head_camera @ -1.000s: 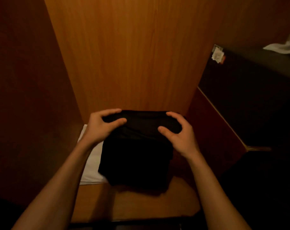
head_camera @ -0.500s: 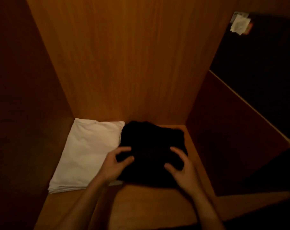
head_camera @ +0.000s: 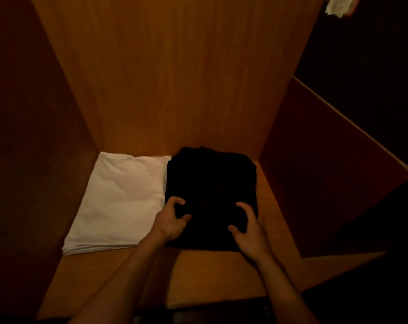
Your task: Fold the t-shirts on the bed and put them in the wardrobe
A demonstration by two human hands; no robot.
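A folded black t-shirt (head_camera: 210,183) lies flat on the wooden wardrobe shelf (head_camera: 221,272), its far edge close to the back panel (head_camera: 175,78). The left grip (head_camera: 171,220), a bare hand, curls its fingers and thumb into the cloth at the shirt's near left corner, grasping it. The right grip (head_camera: 249,232) does likewise at the near right corner, thumb and fingers bent onto the dark fabric. A folded white t-shirt (head_camera: 121,197) lies just beside the black one on its left, their edges touching, against the left wall. The darker side panel (head_camera: 315,171) stands to the right, a strip of bare shelf between it and the black shirt
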